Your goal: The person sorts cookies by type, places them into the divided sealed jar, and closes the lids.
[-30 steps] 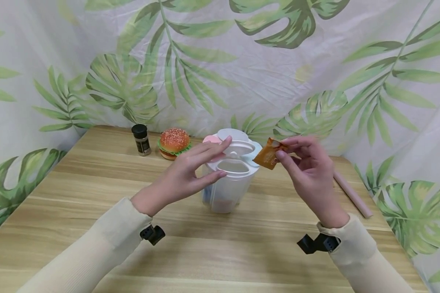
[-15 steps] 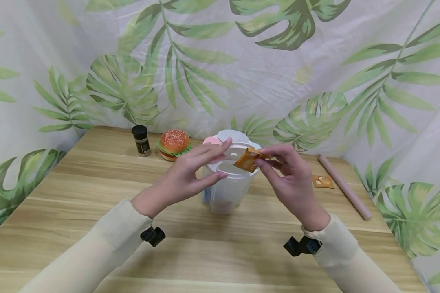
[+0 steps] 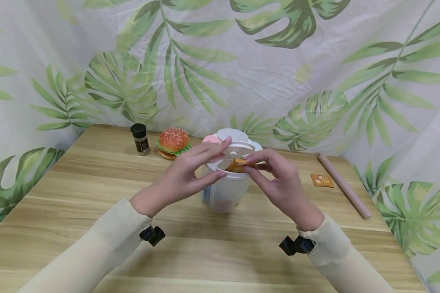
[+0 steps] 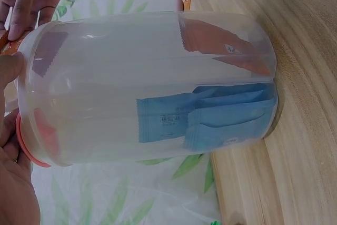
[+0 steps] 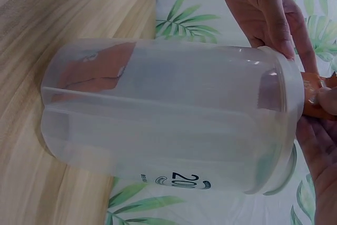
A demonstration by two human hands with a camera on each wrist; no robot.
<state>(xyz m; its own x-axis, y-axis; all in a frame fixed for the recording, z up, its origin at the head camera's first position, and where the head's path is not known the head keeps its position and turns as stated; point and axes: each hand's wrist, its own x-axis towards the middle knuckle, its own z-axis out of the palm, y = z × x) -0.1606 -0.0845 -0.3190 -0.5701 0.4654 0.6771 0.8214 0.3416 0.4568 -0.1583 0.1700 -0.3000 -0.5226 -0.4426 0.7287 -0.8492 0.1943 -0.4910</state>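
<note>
A translucent storage container (image 3: 229, 195) stands upright on the wooden table, with one flap (image 3: 242, 149) of its white lid raised. My left hand (image 3: 190, 169) rests on the container's top, its fingers fairly straight, thumb at the front rim and fingers by the raised flap. My right hand (image 3: 280, 179) pinches a small orange snack packet (image 3: 236, 166) between thumb and fingers, partly inside the lid's opening. Through the container wall in the left wrist view, blue packets (image 4: 226, 125) and an orange-red packet (image 4: 221, 46) lie at the bottom, in separate compartments.
A black-capped seasoning jar (image 3: 141, 140) and a sesame-bun burger (image 3: 174, 142) stand at the back left. To the right lie another orange packet (image 3: 322, 180) and a pink rod (image 3: 346, 187). A leaf-patterned cloth (image 3: 205, 61) hangs behind the table.
My right hand has moved left with the orange packet, from beside the container to its opening, and the packet has tipped in. The packet on the table came into view. My left hand stays put.
</note>
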